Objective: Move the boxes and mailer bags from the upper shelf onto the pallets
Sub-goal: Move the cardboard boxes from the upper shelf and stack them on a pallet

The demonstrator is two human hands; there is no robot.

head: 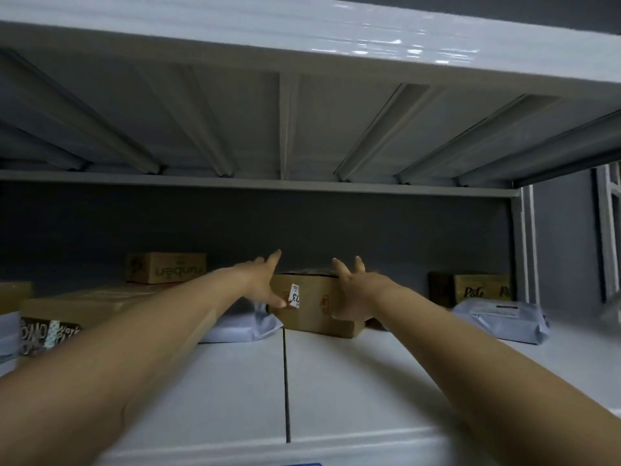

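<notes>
Hands flank the small cardboard box (314, 306) mid-shelf, far from the edge. Left hand (260, 282) is spread at its left face, thumb near the white label (294, 300); right hand (358, 290) is splayed at the right face. Both are unclenched and I can't tell if they're touching it; box sits on the shelf (369, 381). Arms at full stretch, probably because it's set deep. White mailer bag (242, 322) lies just left of the box, another bag (502, 319) well right below the P&G box (477, 290).
</notes>
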